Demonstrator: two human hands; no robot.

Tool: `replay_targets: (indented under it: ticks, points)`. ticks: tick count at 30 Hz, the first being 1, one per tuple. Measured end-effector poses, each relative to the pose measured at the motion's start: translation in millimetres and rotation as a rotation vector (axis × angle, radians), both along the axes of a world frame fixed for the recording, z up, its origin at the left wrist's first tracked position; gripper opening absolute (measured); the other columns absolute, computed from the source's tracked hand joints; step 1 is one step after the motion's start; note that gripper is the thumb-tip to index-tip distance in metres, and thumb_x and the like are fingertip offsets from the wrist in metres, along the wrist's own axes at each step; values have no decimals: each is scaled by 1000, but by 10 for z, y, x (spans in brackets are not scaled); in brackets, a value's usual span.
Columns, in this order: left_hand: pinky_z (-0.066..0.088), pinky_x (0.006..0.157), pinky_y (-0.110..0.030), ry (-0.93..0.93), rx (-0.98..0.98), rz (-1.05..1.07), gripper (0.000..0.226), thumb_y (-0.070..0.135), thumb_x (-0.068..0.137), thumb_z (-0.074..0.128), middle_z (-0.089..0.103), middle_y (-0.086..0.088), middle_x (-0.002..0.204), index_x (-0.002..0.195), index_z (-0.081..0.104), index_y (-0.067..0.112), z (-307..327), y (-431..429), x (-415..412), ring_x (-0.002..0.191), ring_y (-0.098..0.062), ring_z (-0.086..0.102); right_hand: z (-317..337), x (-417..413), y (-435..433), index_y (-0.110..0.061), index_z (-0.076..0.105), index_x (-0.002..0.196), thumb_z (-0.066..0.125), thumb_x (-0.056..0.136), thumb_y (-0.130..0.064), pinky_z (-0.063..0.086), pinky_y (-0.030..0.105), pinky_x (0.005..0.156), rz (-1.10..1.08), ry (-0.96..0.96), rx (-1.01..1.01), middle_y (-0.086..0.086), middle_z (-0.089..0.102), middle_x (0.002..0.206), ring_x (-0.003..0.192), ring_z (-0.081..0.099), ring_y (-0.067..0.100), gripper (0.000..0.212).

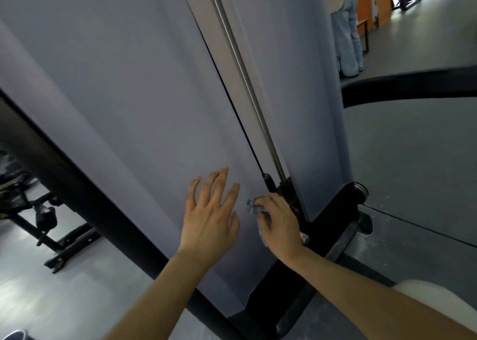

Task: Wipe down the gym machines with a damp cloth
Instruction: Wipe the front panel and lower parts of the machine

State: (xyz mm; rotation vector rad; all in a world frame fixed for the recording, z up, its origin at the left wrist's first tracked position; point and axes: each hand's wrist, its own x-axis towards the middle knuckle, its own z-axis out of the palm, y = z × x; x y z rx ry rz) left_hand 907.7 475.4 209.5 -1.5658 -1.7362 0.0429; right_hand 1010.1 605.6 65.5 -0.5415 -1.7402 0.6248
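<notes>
A tall gym machine fills the view, its grey shroud panel [144,102] framed in black. A steel guide rod [245,76] runs down the panel to a black bracket [286,190] near the base. My left hand [211,218] lies against the lower panel with its fingers spread and straight. Just to its right, my right hand [278,223] grips a crumpled blue cloth [252,206] and holds it against the panel beside the rod's lower end. Most of the cloth is hidden under the fingers.
The machine's black base frame [333,236] meets the grey floor at lower right. A curved black bar [413,86] crosses at right. A person in light jeans [346,35] stands behind the machine. Another machine's black frame [51,236] stands at lower left.
</notes>
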Motion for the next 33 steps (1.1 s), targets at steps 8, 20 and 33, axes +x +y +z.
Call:
replay_targets:
  ticks: [8,20,33]
  points:
    - [16,129,-64,152,54,10,56,35,98,64,39,-15,169,150,60,14,761,50,-101,153,-33,41,939,-191,129,-15,75,123,74,99,-7,59,36,90,-16,182,66,-6,67,126,114,64,16,26]
    - [10,130,-63,300,143,63,65,43,101,56,20,-14,177,160,48,18,1742,101,-199,159,-33,29,1290,-260,172,-16,74,129,76,97,-8,59,30,93,-117,189,223,-6,66,132,119,62,15,33]
    - [14,130,-63,446,212,118,64,48,101,54,34,-16,171,156,53,16,2563,11,-288,152,-33,39,3011,-451,369,-12,77,125,73,98,-4,58,32,95,-134,336,409,0,72,126,115,66,20,28]
